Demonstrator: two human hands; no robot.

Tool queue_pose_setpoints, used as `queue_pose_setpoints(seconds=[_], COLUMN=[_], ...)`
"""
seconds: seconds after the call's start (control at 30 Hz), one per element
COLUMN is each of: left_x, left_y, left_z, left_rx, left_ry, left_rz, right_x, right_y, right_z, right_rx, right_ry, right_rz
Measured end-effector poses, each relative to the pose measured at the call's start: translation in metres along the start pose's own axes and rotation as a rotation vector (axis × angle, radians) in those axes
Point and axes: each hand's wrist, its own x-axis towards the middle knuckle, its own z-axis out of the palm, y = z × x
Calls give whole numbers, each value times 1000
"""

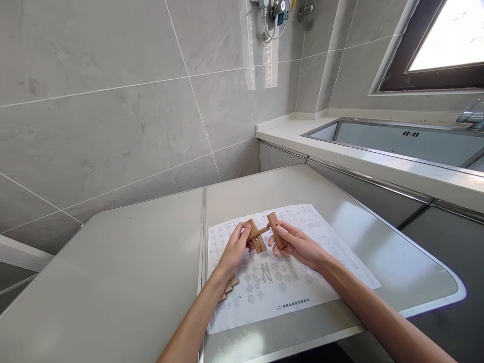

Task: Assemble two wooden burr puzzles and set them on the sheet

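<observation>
Over a printed sheet (302, 297), my left hand (237, 247) grips a notched wooden puzzle piece (259, 244) that has a dark mark near its lower end. A thin wooden bar (260, 232) crosses that piece and points to the right. My right hand (297, 243) is closed on a second wooden puzzle piece (276, 229), held upright and tilted, close to the bar's tip. Whether the tip touches it I cannot tell. More wooden pieces (229, 287) lie on the sheet, partly hidden behind my left forearm.
The sheet lies on a pale folding table (151, 262) with a seam (203, 227) left of the paper. Grey tiled wall (132, 116) stands behind. At the right are a white counter (287, 132), a sink (378, 133) and a window (446, 40).
</observation>
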Motion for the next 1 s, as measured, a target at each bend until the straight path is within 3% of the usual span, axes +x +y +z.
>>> queue_pose_setpoints(seconds=[0.33, 1.0], left_x=[-3, -8], left_y=[7, 13], left_z=[3, 5], left_rx=[20, -23], left_ry=[-83, -104], left_rz=[29, 22], right_x=[2, -1], right_y=[2, -1], right_z=[-1, 4], right_rx=[-10, 9], right_ry=[-15, 44], right_rz=[-44, -62])
